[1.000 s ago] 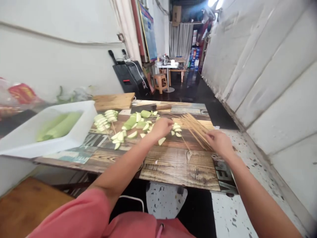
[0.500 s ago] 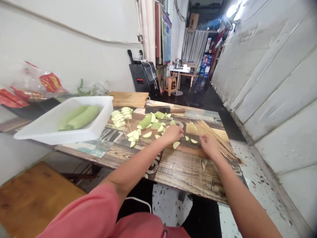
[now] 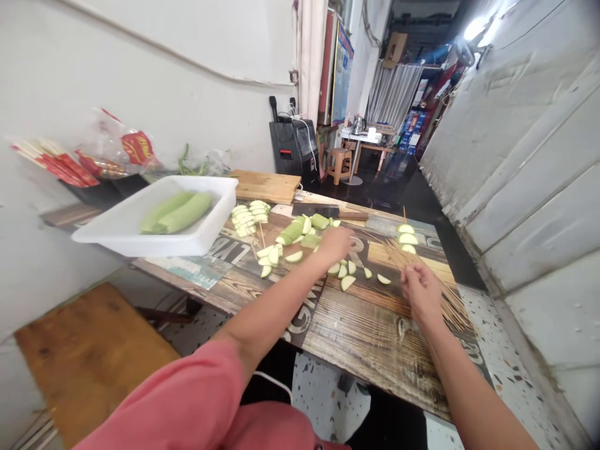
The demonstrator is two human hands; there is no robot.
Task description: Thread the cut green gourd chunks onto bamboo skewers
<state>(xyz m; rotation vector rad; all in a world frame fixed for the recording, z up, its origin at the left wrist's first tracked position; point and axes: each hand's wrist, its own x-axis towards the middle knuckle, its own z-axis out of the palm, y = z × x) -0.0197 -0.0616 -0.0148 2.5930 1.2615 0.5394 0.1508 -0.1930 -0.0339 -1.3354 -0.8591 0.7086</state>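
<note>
1. Two bare hands above a wood-patterned table (image 3: 370, 331): left hand (image 3: 336, 244) near the middle, right hand (image 3: 422, 289) toward the right side, well apart.
2. Pinched in the right hand, with fingers curled in close: a skewer (image 3: 404, 214), pointing up, with three pale-green threaded slices (image 3: 407, 239) in a row just above the fingers. Lower end hidden.
3. Over the cut squash, the left hand, back up, with fingers bent. Fingertips too hidden to tell a grip from an empty hand.
4. Between the hands and just beside the left one, loose slices (image 3: 347, 283), flat on the table.
5. Just beside and partly behind the right hand, a fanned bundle of bare sticks (image 3: 455, 307).
6. Left of and beyond the left hand, green chunks (image 3: 290, 231) among more slices; farther left, filled skewers (image 3: 242, 217), lying near the tray.
7. Beyond the chunks, a dark-bladed knife (image 3: 316, 210) with a wooden handle to the right; near it, a board (image 3: 265, 185).
8. On the left side of the table, a white tray (image 3: 94, 235) with two whole squashes (image 3: 185, 214) inside; behind, a clear bag (image 3: 138, 147) with a red label.
9. In the background, a black speaker (image 3: 296, 153) by the wall, a stool (image 3: 339, 164) and a kettle (image 3: 359, 125).
10. In the foreground, a pink sleeve (image 3: 187, 390) and a wooden seat (image 3: 94, 362).
</note>
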